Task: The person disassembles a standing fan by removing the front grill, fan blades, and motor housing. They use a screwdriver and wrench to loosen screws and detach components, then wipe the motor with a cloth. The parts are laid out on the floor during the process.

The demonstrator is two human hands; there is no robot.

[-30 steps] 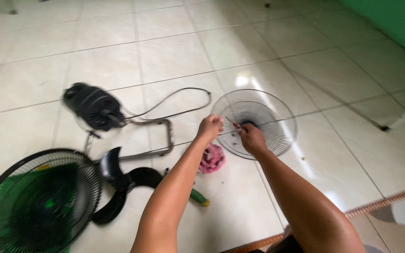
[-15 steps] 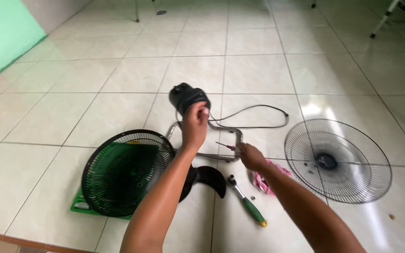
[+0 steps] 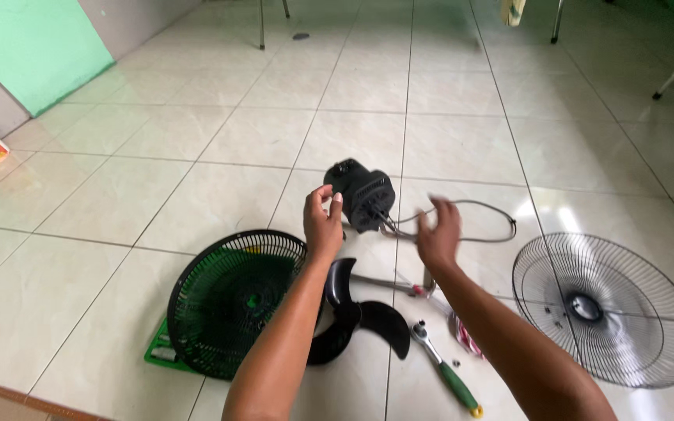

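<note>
Both hands have risen toward the fan motor (image 3: 362, 195) since half a second ago, when the right rested low by the pink cloth. Now the left hand (image 3: 323, 222) touches the motor's side, fingers loosely curled, grasping nothing firmly; the right hand (image 3: 438, 234) hovers open over the power cord (image 3: 477, 222). That cord, looped behind, could snag and drag the motor across the floor tiles (image 3: 220, 156).

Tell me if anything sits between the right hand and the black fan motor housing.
Nothing visible does. The right hand hovers open just right of the black fan motor housing, with only the grey cord running behind it. The left hand is already at the housing's left side.
</note>
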